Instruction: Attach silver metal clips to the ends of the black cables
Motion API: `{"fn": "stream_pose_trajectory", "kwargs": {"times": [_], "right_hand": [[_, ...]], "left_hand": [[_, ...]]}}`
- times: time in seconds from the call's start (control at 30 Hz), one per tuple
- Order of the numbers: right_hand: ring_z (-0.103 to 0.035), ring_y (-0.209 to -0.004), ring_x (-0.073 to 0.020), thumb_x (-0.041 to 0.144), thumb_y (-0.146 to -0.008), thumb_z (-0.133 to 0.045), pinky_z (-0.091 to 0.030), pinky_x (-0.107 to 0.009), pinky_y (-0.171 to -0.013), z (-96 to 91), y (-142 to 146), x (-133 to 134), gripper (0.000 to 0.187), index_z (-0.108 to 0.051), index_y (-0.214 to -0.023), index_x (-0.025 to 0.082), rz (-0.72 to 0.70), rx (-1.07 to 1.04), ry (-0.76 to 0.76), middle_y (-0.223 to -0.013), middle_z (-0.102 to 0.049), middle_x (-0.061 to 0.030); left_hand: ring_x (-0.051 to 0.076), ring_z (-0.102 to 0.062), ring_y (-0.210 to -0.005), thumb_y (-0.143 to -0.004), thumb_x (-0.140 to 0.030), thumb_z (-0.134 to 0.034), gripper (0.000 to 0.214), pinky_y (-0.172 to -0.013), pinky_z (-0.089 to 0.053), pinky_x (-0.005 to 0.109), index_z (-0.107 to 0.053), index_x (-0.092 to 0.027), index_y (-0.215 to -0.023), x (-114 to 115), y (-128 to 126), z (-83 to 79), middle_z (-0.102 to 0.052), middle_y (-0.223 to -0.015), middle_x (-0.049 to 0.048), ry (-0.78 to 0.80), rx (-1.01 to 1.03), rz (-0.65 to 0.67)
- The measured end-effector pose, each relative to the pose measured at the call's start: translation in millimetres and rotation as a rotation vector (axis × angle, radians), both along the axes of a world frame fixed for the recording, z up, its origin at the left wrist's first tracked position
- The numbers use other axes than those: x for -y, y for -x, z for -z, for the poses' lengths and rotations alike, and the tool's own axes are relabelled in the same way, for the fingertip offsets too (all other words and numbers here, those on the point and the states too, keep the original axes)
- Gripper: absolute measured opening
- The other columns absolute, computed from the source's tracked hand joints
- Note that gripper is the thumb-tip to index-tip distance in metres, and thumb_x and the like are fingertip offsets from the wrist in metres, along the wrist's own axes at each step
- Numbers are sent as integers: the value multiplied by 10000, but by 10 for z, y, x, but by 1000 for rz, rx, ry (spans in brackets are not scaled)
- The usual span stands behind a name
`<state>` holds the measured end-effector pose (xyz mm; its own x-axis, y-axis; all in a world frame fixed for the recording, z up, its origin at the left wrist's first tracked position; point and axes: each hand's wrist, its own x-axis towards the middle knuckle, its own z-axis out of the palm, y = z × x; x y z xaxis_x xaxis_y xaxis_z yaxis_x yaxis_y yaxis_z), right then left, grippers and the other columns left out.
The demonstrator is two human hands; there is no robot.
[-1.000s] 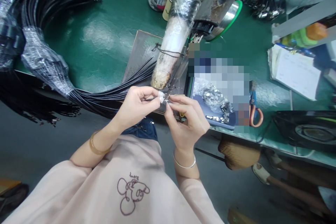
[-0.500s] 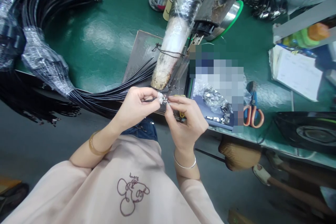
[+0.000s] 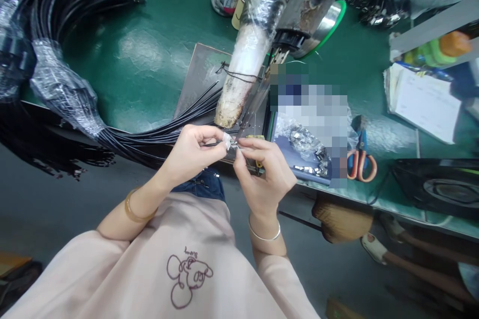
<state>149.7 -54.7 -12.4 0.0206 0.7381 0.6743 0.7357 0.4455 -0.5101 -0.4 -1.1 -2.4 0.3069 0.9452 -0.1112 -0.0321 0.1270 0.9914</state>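
1. One left hand, knuckles up, thumb and forefinger pinching a thin black round cable.
2. Right hand kinda curled, fingertips pinching a tiny silvery metal connector right between both hands.

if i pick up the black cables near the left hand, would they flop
The black cables likely bend but spring somewhat, since they arc smoothly. Their plastic wrap looks glossy, so perhaps slippery.
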Motion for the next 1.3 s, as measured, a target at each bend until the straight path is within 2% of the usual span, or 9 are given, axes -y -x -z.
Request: {"fn": "stream_pose_trajectory", "kwargs": {"times": [0.23,0.4,0.5,0.77,0.97,1.03,1.2,1.3], "right_hand": [[-746,-867,-142,56,-875,-723,-615,-278,-805,5,9,-17,190,-667,-916,233,42,37,-34,-939,-775,-7],[-745,-872,-145,39,-865,-728,-617,-280,-815,-11,17,-19,205,-679,-928,228,42,28,-48,-946,-772,-11],[-746,-866,-145,39,-863,-726,-616,-278,-809,-24,21,-9,206,-675,-923,229,46,32,-41,-943,-772,-10],[-764,-850,-152,47,-861,-700,-616,-263,-770,3,-22,22,198,-620,-875,228,-4,85,-33,-945,-783,-34],[-763,-866,-158,94,-908,-684,-619,-285,-760,-15,-43,36,159,-631,-950,238,19,16,19,-929,-780,-11],[-756,-855,-152,110,-921,-677,-615,-271,-732,-26,-44,44,133,-633,-948,234,19,-26,69,-914,-770,-4],[-740,-819,-138,131,-941,-662,-603,-249,-678,-32,-64,59,109,-627,-899,225,-25,-200,154,-860,-738,13],[-761,-864,-146,106,-935,-661,-624,-275,-729,-10,-73,60,126,-630,-928,228,-105,-205,120,-904,-752,5]], "left_hand": [[49,-399,-521,-731,-219,-649,161,-472,-347,157,-743,-89,-728,40,-27,-81,-593,-621,-4,-40,-28,-6],[36,-278,-488,-760,-199,-630,154,-429,-255,150,-737,-89,-746,48,-22,-79,-458,-538,-54,-130,-50,4],[35,-252,-484,-772,-190,-626,150,-422,-230,153,-737,-92,-752,46,-17,-80,-429,-532,-65,-157,-48,8],[44,-298,-509,-739,-194,-625,145,-435,-250,163,-736,-100,-739,35,5,-59,-510,-596,-38,-68,-58,48],[54,-258,-492,-762,-204,-632,120,-437,-226,193,-722,-130,-735,73,7,-64,-454,-552,-58,-87,-79,98],[57,-277,-483,-781,-209,-636,121,-439,-236,198,-722,-129,-751,100,11,-62,-465,-545,-58,-110,-85,113],[79,-444,-556,-849,-238,-672,113,-502,-347,196,-705,-141,-799,162,61,-23,-627,-665,-7,-210,-98,86],[84,-474,-534,-896,-252,-612,198,-518,-379,198,-672,-140,-744,172,108,-16,-594,-588,-11,-142,-40,187]]}}
